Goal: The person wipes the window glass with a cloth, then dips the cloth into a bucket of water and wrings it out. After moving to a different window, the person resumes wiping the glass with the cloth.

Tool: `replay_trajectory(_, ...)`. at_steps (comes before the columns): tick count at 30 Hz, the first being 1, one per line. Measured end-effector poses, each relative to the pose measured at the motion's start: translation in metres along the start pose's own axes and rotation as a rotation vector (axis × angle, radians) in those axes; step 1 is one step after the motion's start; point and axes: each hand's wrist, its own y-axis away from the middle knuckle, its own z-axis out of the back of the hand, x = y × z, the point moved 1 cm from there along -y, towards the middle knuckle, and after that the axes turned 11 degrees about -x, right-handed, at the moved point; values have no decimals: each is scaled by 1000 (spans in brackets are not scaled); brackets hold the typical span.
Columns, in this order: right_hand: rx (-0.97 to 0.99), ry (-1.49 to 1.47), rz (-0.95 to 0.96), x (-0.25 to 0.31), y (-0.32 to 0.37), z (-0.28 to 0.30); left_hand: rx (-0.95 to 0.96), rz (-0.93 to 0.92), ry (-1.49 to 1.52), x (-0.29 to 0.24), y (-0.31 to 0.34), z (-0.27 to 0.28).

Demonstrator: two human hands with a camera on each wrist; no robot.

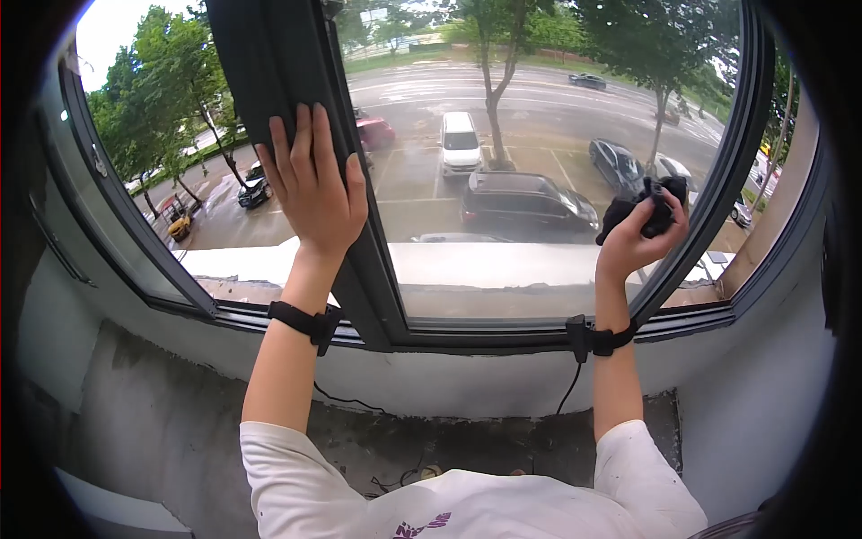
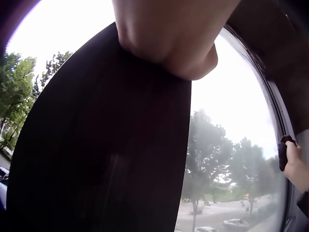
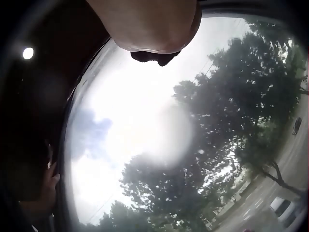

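- Black cloth (image 1: 617,220) fills the curled right hand (image 1: 639,244).
- Glass (image 1: 530,301) stands just beyond that hand.
- Dark frame (image 1: 260,54) lies under the left hand (image 1: 314,193), fingers straight, holding nothing.

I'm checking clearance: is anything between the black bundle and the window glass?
Nothing visible: the right hand grips the black bundle, and no object shows between bundle and glass. Whether they touch is unclear.

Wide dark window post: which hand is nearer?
Left. The left hand rests on the post; the right hand is off to its right, gripping a black bundle.
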Motion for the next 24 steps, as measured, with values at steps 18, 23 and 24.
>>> replay_trajectory(18,402,-222,390,31,-7,-24,63,33,-35,-4,4,1)
replay_trajectory(23,912,-523,732,47,44,3,83,-2,-66,-4,4,2)
replay_trajectory(24,955,-521,769,31,51,18,73,-4,-61,-6,3,1)
